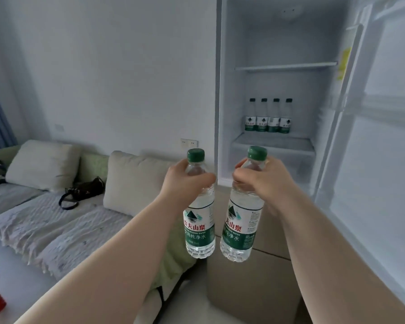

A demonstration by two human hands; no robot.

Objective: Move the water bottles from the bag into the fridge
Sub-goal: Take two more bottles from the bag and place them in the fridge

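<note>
We've got each hand [185,183] [264,183] clamped round an upright bottle [199,220] [241,220] neck — fridge shelf [274,146] sits ahead, up-right — right hand's closer.

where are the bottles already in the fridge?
Head view, right of centre: four bottles stand in a row at the back of the lower shelf in the open fridge.

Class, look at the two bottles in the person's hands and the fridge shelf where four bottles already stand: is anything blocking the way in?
Nothing visible does. The fridge door is swung open, and the shelf is bare in front of the row of four bottles. The left hand and right hand each hold a bottle clear of the opening.
</note>
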